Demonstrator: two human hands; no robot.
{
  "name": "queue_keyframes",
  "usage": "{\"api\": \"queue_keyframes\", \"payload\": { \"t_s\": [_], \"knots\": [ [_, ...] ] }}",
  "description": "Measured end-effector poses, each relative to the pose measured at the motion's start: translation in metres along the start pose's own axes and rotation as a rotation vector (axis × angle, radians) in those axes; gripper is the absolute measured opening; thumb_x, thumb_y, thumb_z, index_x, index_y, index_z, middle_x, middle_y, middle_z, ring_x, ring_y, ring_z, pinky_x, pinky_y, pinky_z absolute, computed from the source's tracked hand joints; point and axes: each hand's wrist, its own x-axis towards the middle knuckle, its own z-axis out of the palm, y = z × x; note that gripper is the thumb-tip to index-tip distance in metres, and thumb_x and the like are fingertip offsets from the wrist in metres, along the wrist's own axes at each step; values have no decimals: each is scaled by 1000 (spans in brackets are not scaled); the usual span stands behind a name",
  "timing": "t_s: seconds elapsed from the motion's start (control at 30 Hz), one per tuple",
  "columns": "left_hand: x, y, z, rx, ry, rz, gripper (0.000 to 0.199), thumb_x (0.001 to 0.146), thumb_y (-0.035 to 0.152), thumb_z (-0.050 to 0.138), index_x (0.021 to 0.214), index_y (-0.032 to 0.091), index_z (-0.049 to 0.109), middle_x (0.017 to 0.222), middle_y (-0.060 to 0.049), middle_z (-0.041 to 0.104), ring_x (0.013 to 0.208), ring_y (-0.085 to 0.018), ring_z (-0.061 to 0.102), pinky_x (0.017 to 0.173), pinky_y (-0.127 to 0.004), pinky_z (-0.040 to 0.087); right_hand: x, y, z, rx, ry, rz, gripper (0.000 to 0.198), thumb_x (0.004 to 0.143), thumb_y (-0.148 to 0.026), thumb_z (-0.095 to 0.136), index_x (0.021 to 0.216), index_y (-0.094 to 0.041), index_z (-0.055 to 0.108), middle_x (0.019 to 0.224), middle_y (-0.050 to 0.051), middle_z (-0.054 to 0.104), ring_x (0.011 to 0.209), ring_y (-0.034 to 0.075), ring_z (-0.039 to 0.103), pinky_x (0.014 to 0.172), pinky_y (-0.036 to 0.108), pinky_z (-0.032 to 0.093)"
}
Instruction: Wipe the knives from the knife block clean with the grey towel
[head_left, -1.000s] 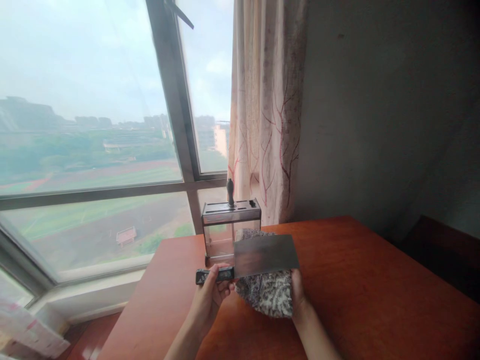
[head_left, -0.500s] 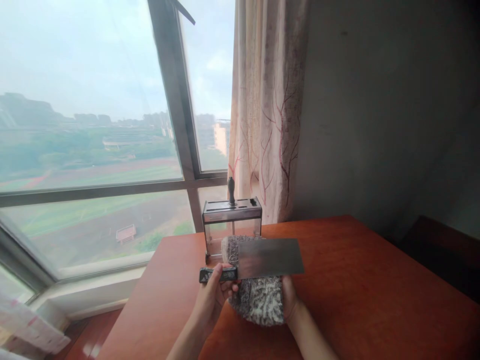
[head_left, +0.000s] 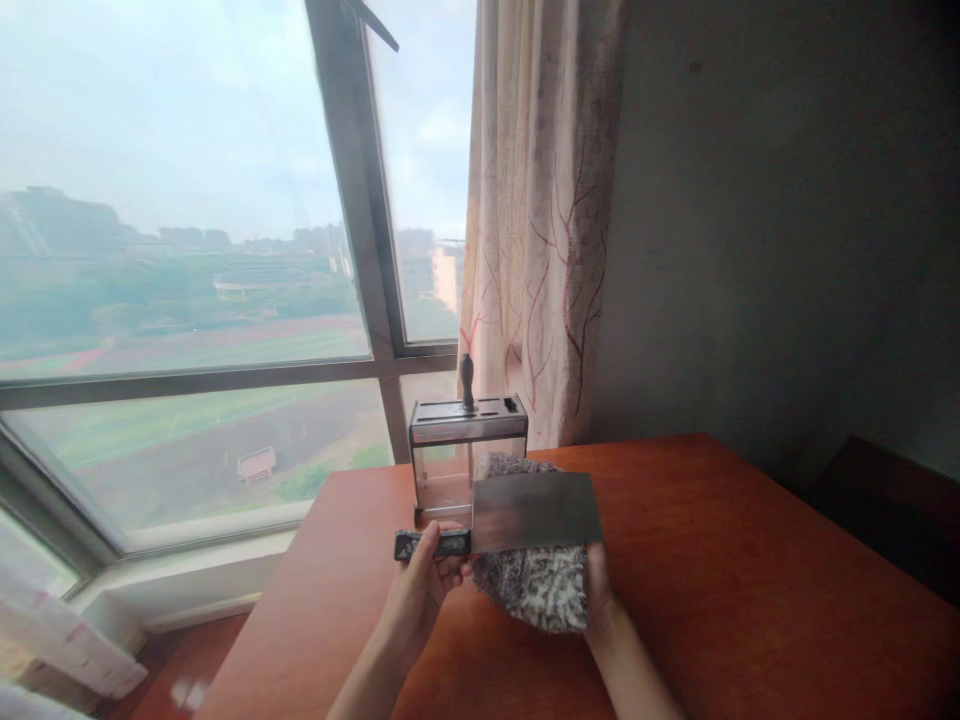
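A cleaver lies level in front of me, its broad blade pointing right. My left hand is closed around its dark patterned handle, thumb on top. Behind and below the blade is a fluffy grey-and-white cloth. Its right side is in my right hand, whose fingers are hidden behind the cloth. The blade covers the cloth's middle. Just beyond stands a clear-sided knife block with a metal top, and one dark knife handle sticks up from it.
The reddish-brown wooden table spreads under my hands and off to the right. A large window rises on the left, with a patterned curtain beside it. A grey wall is at the right.
My right hand and the cloth have moved a little right and upward behind the blade. The cleaver has shifted slightly left, still in my left hand. The view has turned slightly.
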Motion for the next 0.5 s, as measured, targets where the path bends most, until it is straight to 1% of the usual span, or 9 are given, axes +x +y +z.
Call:
{"api": "queue_keyframes", "payload": {
  "t_s": [0.13, 0.2, 0.27, 0.37, 0.5],
  "knots": [
    [3, 5, -3, -41, 43, 25, 33, 76, 42, 68, 91, 14, 63, 71, -7, 72, 55, -12, 63, 54, -19, 48, 11, -17, 3, 118, -29, 60, 44, 80, -53, 53, 109, -23, 68, 99, 6, 74, 108, 27, 62, 98, 48, 42],
    [4, 4, -5, -58, 48, 19, 33, 76, 42, 68, 93, 14, 62, 71, -7, 72, 55, -11, 62, 55, -18, 48, 13, -23, 4, 147, -35, 71, 43, 82, -52, 51, 109, -23, 68, 102, 7, 73, 107, 27, 63, 98, 49, 41],
    [6, 2, -6, -68, 58, 7, 33, 76, 43, 68, 92, 15, 62, 70, -7, 72, 55, -11, 62, 55, -18, 48, 12, -26, 5, 158, -34, 52, 42, 82, -52, 51, 108, -23, 69, 103, 7, 73, 106, 28, 63, 98, 49, 41],
    [7, -3, -5, -76, 74, 7, 34, 74, 45, 69, 90, 16, 62, 70, -6, 72, 54, -12, 62, 55, -20, 48, 10, -18, 4, 141, -31, 22, 41, 81, -51, 51, 105, -23, 69, 100, 7, 74, 105, 28, 64, 97, 49, 42],
    [3, -6, 0, -31, 35, 24, 36, 74, 49, 67, 86, 15, 62, 68, -5, 70, 57, -14, 63, 54, -21, 47, 8, 2, 4, 65, -26, 65, 41, 80, -51, 51, 101, -22, 70, 94, 8, 75, 104, 29, 64, 94, 49, 44]
  ]
}}
